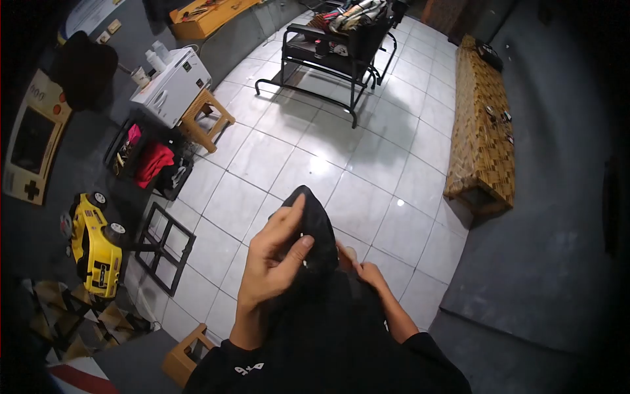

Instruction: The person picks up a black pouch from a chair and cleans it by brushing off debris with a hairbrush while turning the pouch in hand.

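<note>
In front of my chest is a black, soft-looking item (317, 223) with a pointed top; its exact kind does not show. My left hand (272, 253) grips its left side, with the thumb across the near face and the index finger stretched up towards the tip. Lower on the right, my right hand (371, 272) is closed beside the item, its fingers partly hidden. A small pale, rounded shape (351, 252) shows at those fingers, too small to name. Black sleeves cover both upper arms.
Ahead on the tiled floor (289, 144) stands a black metal chair (328, 62) with clothes on it. A woven bench (484, 125) lines the right wall. To the left are a wooden stool (207, 118), a white box (174, 85), a yellow toy car (98, 246) and a black frame (164, 249).
</note>
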The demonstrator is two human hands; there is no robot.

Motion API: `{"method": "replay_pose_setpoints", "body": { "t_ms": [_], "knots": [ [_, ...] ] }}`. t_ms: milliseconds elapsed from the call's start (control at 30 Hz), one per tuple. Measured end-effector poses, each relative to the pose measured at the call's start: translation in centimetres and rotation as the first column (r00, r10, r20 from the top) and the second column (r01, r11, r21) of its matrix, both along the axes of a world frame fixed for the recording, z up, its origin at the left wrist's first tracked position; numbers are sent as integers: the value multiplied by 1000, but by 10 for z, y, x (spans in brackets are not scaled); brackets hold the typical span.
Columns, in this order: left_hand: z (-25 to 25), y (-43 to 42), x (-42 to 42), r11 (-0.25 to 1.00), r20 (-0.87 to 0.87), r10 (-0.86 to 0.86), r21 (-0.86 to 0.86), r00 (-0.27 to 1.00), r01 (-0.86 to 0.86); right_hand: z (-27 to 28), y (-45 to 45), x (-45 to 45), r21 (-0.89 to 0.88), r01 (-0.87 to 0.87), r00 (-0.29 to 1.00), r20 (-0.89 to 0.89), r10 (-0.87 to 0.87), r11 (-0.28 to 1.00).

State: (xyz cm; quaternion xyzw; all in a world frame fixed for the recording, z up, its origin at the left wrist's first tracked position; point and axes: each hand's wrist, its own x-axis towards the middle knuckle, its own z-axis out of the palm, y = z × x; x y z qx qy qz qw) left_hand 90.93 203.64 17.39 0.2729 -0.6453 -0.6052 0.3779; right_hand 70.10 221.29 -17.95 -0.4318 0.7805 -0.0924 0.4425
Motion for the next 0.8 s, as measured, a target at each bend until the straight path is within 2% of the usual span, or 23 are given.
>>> {"method": "replay_pose_setpoints", "body": {
  "t_ms": [67,100,133,167,200,233,300,333,367,467,500,567,633,733,800],
  "knots": [
    [5,1,-1,988,113,-61,-138,992,77,71,-26,7,-258,233,964,191,-187,938],
    [6,1,-5,971,167,-84,-207,982,118,74,-33,5,-308,306,931,295,-215,901],
    [6,2,-7,974,183,-104,-180,977,138,76,-39,6,-347,379,887,401,-230,858],
    [6,4,-8,977,204,-120,-152,972,153,112,-46,10,-257,473,770,585,-254,843],
    [7,5,-8,978,224,-132,-127,966,163,180,-54,16,-153,542,617,740,-268,826],
    [9,6,-10,983,213,-130,-98,968,153,219,-59,21,-40,587,435,858,-273,809],
    [3,4,-10,989,224,-69,-116,972,97,226,-58,29,-221,534,450,891,-53,816],
    [-2,3,-10,990,228,-36,-126,973,66,227,-58,32,-313,505,454,889,60,805],
    [-8,3,-13,993,144,3,-113,990,14,219,-62,34,-350,476,470,877,103,807],
    [-14,-2,-9,959,-47,70,280,996,-54,142,-64,37,-383,467,707,703,-77,797],
    [-14,-4,-10,939,-144,122,339,982,-67,115,-56,33,-393,372,876,448,-178,841],
    [-18,-9,-8,944,-208,144,323,968,-71,68,-31,22,-350,231,967,182,-176,908],
    [-20,-8,-14,931,-235,174,356,956,-82,35,-9,12,-91,176,981,-68,-183,980],
    [-21,-2,-13,917,-293,123,398,948,4,31,9,-4,222,-21,995,-88,41,975],
    [-13,-1,-15,911,-323,106,411,940,38,35,0,-5,-105,118,993,12,-118,987]
  ]
}}
